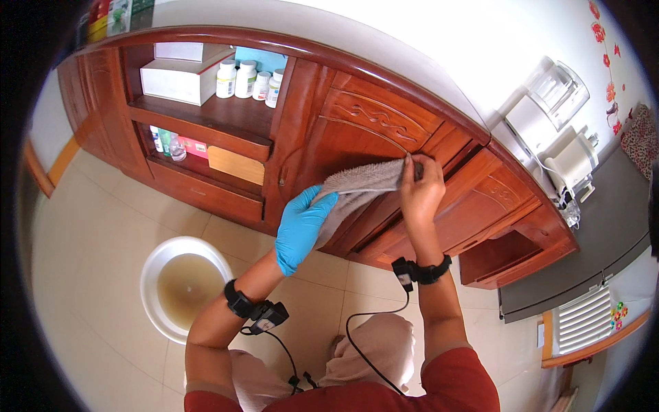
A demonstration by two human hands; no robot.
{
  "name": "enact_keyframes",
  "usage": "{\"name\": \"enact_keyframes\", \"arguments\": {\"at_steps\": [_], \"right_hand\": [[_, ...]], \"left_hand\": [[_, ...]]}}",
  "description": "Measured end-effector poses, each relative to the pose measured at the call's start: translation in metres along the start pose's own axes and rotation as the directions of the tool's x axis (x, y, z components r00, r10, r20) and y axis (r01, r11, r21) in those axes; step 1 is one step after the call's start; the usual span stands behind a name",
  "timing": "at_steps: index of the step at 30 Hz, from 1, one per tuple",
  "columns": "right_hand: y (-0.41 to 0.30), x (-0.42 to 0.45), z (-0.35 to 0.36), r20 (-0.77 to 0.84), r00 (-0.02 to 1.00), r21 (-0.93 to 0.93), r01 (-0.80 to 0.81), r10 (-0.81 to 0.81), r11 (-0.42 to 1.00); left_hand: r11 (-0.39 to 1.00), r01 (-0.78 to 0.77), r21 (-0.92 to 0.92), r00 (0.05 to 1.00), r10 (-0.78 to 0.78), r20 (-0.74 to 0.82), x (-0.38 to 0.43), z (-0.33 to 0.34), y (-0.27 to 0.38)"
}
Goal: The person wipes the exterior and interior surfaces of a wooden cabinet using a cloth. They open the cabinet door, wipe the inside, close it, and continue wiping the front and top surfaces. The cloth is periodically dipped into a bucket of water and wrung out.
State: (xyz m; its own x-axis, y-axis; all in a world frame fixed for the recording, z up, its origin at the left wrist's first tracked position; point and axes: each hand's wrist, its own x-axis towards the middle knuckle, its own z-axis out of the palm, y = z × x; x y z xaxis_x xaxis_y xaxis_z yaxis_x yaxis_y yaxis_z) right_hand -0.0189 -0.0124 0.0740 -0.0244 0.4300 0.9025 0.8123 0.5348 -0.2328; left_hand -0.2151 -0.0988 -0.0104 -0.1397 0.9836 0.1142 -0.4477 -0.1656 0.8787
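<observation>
A grey-brown cloth (363, 177) is stretched between my two hands in front of a carved wooden cabinet door (381, 121). My left hand (304, 226), in a blue disposable glove, grips the cloth's left end between thumb and fingers. Bare and ungloved, my right hand (423, 188) pinches the other end near the top. Part of the cloth hangs down below my gloved hand. From this view I cannot tell whether the cloth touches the door. A white basin (149, 288) of murky brownish water stands on the floor to the left of my left forearm.
Open shelves hold white bottles (247, 80), boxes (172, 80) and a wooden panel (236, 165). Appliances (540, 118) stand on the countertop at right, beside a dark grey refrigerator-like unit (566, 268). Black cables (355, 340) run from straps on both my forearms. Tiled floor (92, 257) surrounds the basin.
</observation>
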Motion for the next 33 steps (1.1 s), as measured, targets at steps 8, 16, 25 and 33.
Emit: {"name": "enact_keyframes", "arguments": {"at_steps": [8,16,25,33], "right_hand": [[-0.001,-0.022,-0.024,0.465,0.844,0.227,-0.407,0.269,0.885],[0.051,-0.044,-0.04,0.816,0.556,0.273,-0.61,0.157,0.744],[0.014,0.009,-0.033,0.094,0.933,0.424,-0.354,0.349,0.833],[-0.008,0.034,-0.001,-0.279,0.959,0.274,0.131,-0.052,0.953]], "left_hand": [[0.999,-0.036,0.003,0.999,0.036,0.019,-0.01,0.004,0.02],[0.993,-0.109,-0.04,0.99,0.105,-0.092,-0.001,-0.008,0.033],[0.996,-0.087,-0.009,0.995,0.087,-0.057,0.001,-0.001,0.022],[0.999,-0.046,0.005,0.999,0.046,0.018,-0.004,0.014,0.021]]}}
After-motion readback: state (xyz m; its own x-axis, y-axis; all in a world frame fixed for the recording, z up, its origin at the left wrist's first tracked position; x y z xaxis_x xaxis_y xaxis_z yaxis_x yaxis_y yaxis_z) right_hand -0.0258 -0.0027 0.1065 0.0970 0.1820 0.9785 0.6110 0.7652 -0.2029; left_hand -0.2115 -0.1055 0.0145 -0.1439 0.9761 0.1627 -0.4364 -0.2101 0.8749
